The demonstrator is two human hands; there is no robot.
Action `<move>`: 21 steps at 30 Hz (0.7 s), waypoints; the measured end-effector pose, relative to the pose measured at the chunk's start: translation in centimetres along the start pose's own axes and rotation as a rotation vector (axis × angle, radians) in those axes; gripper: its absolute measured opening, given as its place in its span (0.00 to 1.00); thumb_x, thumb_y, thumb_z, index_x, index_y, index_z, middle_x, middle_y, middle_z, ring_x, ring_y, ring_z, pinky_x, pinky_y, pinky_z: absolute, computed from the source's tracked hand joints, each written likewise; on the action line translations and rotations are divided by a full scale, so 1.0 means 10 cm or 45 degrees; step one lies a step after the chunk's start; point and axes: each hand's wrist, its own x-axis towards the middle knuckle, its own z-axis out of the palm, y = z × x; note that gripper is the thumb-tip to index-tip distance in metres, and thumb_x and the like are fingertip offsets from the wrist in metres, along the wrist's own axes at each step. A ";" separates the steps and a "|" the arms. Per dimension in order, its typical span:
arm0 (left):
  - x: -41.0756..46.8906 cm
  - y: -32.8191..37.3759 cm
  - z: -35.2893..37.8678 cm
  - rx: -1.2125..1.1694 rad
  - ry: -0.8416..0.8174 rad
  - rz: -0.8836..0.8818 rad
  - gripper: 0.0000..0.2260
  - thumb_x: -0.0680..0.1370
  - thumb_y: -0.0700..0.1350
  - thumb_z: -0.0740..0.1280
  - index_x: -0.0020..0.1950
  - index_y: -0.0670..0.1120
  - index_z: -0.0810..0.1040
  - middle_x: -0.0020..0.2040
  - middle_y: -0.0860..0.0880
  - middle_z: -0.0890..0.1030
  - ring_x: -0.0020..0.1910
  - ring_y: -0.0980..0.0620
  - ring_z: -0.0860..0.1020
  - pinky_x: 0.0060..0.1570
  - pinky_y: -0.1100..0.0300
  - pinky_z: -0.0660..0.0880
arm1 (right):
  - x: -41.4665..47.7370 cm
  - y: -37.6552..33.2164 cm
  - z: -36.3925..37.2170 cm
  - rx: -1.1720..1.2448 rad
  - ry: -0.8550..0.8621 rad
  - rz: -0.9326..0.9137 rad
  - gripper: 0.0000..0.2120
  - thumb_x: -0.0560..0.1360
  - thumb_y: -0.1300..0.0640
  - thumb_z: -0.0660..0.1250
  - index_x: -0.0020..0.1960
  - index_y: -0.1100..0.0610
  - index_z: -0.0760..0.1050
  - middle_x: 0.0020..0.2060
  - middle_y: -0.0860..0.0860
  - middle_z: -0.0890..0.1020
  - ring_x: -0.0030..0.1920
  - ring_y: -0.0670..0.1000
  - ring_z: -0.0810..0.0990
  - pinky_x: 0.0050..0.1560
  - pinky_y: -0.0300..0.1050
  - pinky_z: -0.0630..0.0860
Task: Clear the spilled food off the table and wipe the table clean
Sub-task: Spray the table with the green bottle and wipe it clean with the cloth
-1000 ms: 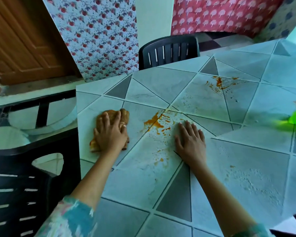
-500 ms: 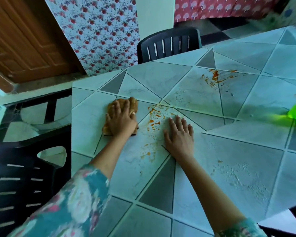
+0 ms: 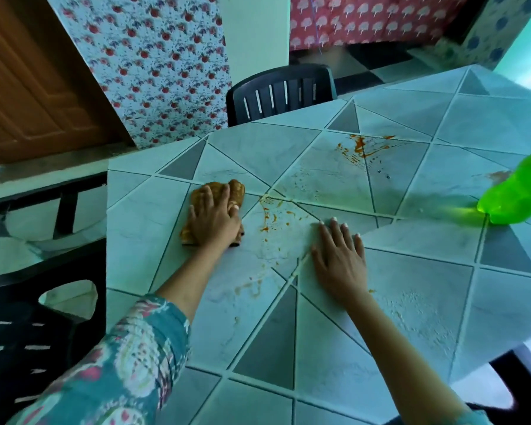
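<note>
1. Presently, cloth [image 3: 236, 191]: a brown, bunched rag on the table [image 3: 411, 271] near its left edge. Its long axis runs diagonally, with the near end toward the left and the far end toward the right.
2. Left hand [image 3: 215, 223] lies flat on top of the cloth, palm down. The fingers [image 3: 208, 197] are straight and slightly spread, pressing rather than gripping, and they point away from the person. The far end of the cloth sticks out past the fingertips, and its near-left corner shows beside the wrist. The thumb lies at the cloth's right edge.
3. Right hand [image 3: 341, 259] rests flat on bare tabletop with fingers extended and spread, holding nothing. It is well apart from the cloth.
4. Orange spill [image 3: 269, 214]: splatter and streaks lying between the 2 hands, just right of the cloth.
5. Second orange smear [image 3: 360, 147] sits farther across the table, beyond both hands.
6. Green bottle [image 3: 521, 194] stands at the right edge of view, blurred.
</note>
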 end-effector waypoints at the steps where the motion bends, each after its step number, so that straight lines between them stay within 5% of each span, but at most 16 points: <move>1: 0.14 0.17 0.01 -0.029 -0.002 0.021 0.25 0.80 0.54 0.53 0.76 0.56 0.53 0.78 0.45 0.50 0.76 0.45 0.51 0.74 0.48 0.45 | 0.00 0.01 0.01 -0.001 0.003 0.000 0.37 0.71 0.37 0.35 0.77 0.50 0.51 0.77 0.50 0.51 0.76 0.52 0.48 0.74 0.50 0.42; 6: 0.04 0.91 0.22 -0.083 -0.062 0.377 0.24 0.80 0.54 0.54 0.76 0.57 0.55 0.78 0.45 0.53 0.76 0.49 0.53 0.74 0.51 0.46 | 0.01 0.01 0.01 -0.016 0.046 0.019 0.36 0.72 0.37 0.35 0.76 0.49 0.53 0.76 0.49 0.53 0.76 0.51 0.49 0.73 0.48 0.42; 10: -0.41 0.62 0.22 0.018 -0.083 0.626 0.27 0.75 0.59 0.48 0.75 0.60 0.53 0.78 0.48 0.51 0.76 0.52 0.52 0.74 0.51 0.46 | 0.15 0.05 -0.04 -0.002 0.097 0.105 0.37 0.71 0.37 0.34 0.76 0.49 0.53 0.76 0.49 0.53 0.76 0.51 0.49 0.73 0.48 0.41; 16: 0.44 0.35 0.09 0.027 -0.025 0.282 0.24 0.79 0.57 0.54 0.75 0.60 0.54 0.78 0.49 0.52 0.76 0.48 0.50 0.73 0.48 0.47 | 0.30 0.12 -0.06 0.039 0.086 0.092 0.37 0.71 0.38 0.35 0.76 0.51 0.56 0.76 0.50 0.54 0.76 0.51 0.50 0.73 0.47 0.42; 21: 0.93 1.11 0.25 -0.051 -0.109 0.359 0.24 0.79 0.55 0.55 0.75 0.61 0.55 0.78 0.49 0.50 0.76 0.48 0.51 0.74 0.48 0.44 | 0.30 0.14 -0.02 0.032 0.130 0.109 0.32 0.75 0.40 0.42 0.74 0.52 0.62 0.74 0.51 0.60 0.75 0.53 0.57 0.73 0.50 0.48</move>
